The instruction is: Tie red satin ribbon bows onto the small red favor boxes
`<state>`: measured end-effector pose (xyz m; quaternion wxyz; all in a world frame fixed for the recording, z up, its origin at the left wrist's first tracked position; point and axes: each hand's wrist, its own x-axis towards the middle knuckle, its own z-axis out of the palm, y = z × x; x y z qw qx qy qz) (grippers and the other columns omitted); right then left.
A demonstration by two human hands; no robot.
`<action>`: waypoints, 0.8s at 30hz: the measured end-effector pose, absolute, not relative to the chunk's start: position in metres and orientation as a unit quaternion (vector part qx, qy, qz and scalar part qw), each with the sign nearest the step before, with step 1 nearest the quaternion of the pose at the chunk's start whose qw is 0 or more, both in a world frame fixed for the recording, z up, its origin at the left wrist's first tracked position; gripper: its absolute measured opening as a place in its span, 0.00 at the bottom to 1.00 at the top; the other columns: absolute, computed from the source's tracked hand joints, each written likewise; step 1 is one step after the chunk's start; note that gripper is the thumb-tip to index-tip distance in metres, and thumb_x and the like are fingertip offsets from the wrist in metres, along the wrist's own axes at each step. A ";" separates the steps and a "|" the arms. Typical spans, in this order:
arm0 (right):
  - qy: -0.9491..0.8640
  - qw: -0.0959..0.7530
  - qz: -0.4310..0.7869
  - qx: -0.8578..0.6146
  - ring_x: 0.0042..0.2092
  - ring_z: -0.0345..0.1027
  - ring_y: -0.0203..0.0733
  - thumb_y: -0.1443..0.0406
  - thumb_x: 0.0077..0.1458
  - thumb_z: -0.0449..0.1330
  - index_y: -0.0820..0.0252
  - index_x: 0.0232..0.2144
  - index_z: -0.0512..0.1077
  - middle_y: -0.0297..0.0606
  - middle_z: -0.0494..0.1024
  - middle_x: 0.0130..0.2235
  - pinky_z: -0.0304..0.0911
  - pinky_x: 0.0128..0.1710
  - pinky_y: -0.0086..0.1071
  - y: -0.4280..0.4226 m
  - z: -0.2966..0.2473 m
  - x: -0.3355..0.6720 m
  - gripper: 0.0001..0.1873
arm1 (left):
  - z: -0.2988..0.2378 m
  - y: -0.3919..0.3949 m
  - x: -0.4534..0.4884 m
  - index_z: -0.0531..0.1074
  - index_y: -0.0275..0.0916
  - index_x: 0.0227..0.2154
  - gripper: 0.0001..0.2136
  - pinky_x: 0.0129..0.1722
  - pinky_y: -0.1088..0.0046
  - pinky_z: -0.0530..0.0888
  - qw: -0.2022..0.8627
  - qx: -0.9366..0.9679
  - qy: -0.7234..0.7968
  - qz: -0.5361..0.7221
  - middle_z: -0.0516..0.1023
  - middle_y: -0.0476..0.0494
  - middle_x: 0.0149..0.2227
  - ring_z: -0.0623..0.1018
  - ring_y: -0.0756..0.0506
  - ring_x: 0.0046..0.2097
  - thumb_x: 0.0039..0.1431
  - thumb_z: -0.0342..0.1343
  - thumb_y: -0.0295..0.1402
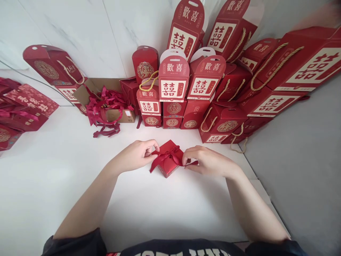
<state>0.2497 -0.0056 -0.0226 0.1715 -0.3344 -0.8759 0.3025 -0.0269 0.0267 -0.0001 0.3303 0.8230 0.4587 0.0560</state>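
Flanking one beribboned box (168, 167), two hands (140, 153) (206, 160)

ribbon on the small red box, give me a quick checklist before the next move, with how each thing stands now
1. Box resting on the table: ok.
2. Ribbon gathered on top of the box: ok.
3. Right hand gripping the ribbon: ok, it runs between the fingers.
4. Left hand gripping the ribbon: cannot tell, fingertips are at its left side.
5. Ribbon tight: cannot tell.
6. Both hands off the ribbon: not ok, the right holds it.
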 end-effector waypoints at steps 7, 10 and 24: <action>-0.855 0.271 0.177 -0.405 0.45 0.66 0.47 0.61 0.56 0.63 0.58 0.41 0.69 0.41 0.74 0.42 0.59 0.48 0.41 -0.012 -0.026 0.221 0.12 | -0.001 0.025 -0.022 0.68 0.42 0.36 0.11 0.26 0.77 0.61 0.359 0.824 0.436 0.034 0.62 0.57 0.22 0.63 0.52 0.25 0.54 0.59 0.41; -0.871 0.290 0.166 -0.360 0.51 0.64 0.48 0.65 0.56 0.62 0.55 0.48 0.68 0.41 0.73 0.49 0.52 0.57 0.46 -0.014 -0.041 0.200 0.17 | -0.006 0.025 -0.019 0.66 0.41 0.32 0.09 0.25 0.77 0.60 0.372 0.820 0.432 0.042 0.64 0.57 0.22 0.63 0.52 0.25 0.54 0.58 0.39; -0.781 0.295 0.342 -0.432 0.30 0.64 0.37 0.72 0.53 0.53 0.54 0.39 0.63 0.32 0.73 0.32 0.61 0.32 0.30 -0.011 -0.030 0.224 0.11 | -0.013 0.032 -0.017 0.65 0.38 0.33 0.10 0.23 0.76 0.54 0.565 0.706 0.413 0.109 0.56 0.56 0.20 0.56 0.54 0.23 0.60 0.53 0.40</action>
